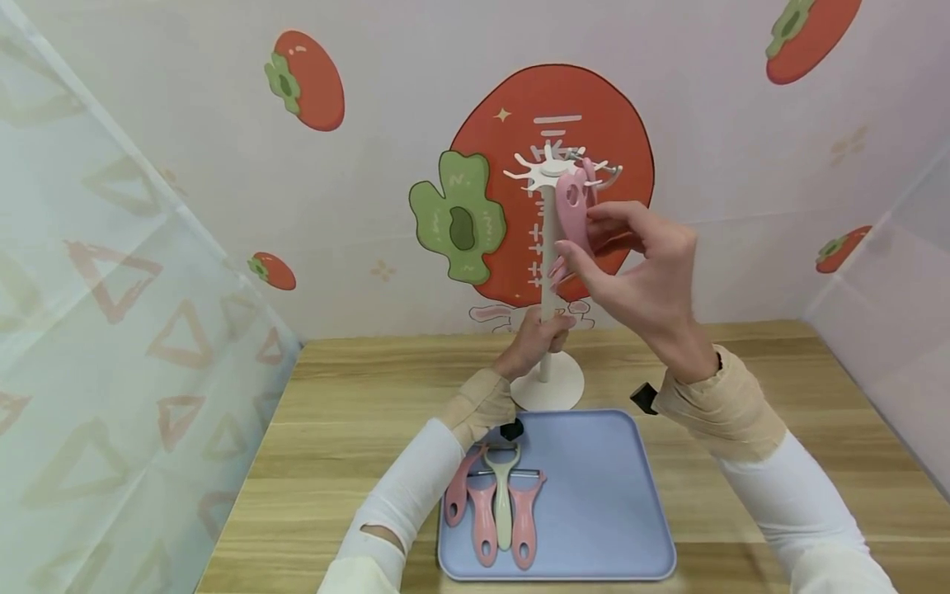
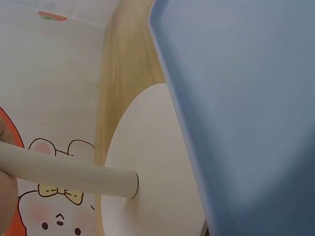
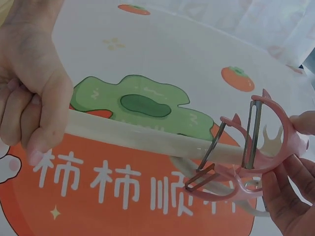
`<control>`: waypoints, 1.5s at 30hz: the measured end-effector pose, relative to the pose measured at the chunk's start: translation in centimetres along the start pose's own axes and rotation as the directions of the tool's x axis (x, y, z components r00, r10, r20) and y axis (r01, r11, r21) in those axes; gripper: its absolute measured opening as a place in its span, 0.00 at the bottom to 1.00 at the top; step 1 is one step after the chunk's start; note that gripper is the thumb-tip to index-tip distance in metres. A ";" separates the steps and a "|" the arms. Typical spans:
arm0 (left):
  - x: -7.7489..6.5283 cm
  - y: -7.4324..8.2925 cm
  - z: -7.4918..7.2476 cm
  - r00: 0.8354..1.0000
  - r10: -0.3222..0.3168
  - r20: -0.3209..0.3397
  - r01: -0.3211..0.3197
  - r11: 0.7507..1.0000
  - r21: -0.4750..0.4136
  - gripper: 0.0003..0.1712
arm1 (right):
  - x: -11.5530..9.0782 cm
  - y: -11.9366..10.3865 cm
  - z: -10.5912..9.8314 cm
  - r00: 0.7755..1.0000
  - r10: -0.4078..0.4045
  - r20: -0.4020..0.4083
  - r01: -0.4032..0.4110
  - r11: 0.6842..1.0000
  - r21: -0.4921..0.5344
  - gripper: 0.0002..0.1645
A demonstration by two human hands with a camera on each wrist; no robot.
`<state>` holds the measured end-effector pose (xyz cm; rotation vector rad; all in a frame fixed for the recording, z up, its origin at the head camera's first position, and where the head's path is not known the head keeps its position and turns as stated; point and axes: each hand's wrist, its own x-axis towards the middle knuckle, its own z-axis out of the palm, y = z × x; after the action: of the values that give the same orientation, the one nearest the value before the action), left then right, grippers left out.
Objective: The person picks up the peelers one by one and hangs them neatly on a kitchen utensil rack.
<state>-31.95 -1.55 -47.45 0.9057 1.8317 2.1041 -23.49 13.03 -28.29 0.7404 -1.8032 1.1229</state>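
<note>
A white stand has a round base, a pole and a ring of hooks on top. My left hand grips the pole low down; in the left wrist view only a bit of that hand shows. Beside the hooks, my right hand pinches a pink peeler by its handle, blade end down. Whether its handle hole is on a hook I cannot tell. More pink peelers hang close by at the hooks, partly hidden behind the held peeler.
A blue tray lies on the wooden table in front of the stand. Three pink peelers and a cream peeler lie on its left side. Behind the stand is a wall printed with persimmons.
</note>
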 end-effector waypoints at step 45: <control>-0.5 0.0 0.1 1.000 -0.022 -0.003 0.022 1.000 0.017 0.25 | -3.5 1.4 0.4 0.999 0.014 -0.037 -0.017 0.996 -0.083 0.20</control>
<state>-31.53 -1.74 -47.55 0.8827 1.8552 2.0809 -23.22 13.44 -32.06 0.6538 -1.8164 1.0580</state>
